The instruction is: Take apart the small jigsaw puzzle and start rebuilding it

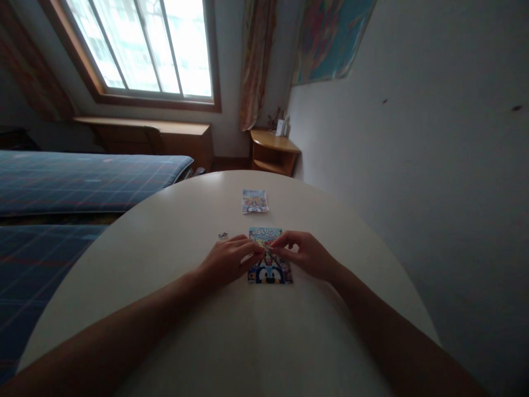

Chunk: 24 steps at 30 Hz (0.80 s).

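A colourful printed card (270, 274) with a blue cartoon face and the lettering "Bluey" lies flat on the white table (198, 342). Over its middle, my left hand (233, 256) comes in from the left with fingertips pinched together. My right hand (308, 255) meets it from the right, thumb and forefinger also pinched. Something small seems to be between the fingertips, but it is too tiny to make out. Left of the card, close to my left hand, rests a small dark-and-white sticker-like piece (223, 236).
Farther back on the table lies a second, paler printed packet (254, 202). A bed with a blue plaid cover (82, 182) stands on the left. The wall (413, 182) runs along the right, and a wooden corner shelf (275, 142) stands behind the table.
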### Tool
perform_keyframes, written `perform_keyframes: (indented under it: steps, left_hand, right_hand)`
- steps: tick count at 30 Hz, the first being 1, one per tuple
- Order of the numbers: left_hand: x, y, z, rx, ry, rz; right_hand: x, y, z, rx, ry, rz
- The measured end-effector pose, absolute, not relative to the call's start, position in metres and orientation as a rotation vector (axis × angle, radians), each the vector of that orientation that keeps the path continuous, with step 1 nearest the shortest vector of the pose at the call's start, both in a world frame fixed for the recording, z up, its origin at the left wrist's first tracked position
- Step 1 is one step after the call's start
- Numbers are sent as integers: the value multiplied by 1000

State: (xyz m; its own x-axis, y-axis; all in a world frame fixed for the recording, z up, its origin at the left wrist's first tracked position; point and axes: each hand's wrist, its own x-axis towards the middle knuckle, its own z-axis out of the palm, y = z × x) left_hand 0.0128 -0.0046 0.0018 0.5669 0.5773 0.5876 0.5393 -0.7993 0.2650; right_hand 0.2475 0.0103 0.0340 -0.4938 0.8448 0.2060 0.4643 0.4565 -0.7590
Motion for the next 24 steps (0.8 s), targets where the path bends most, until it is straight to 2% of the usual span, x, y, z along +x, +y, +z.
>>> perform_keyframes:
  steps: [5, 8, 16, 24]
  left_hand:
    - [15, -13, 12, 2817, 506, 695]
    - [15, -18, 18, 2821, 407, 564]
    - [13, -19, 18, 2797, 456, 465]
    - [13, -19, 18, 2799, 441, 454]
  right_hand:
    - [274, 24, 38, -1225, -2181, 869]
    - [280, 28, 34, -1294, -2149, 914]
    - [275, 30, 18, -1331, -2111, 1021]
    - [277, 31, 17, -1359, -2176, 971]
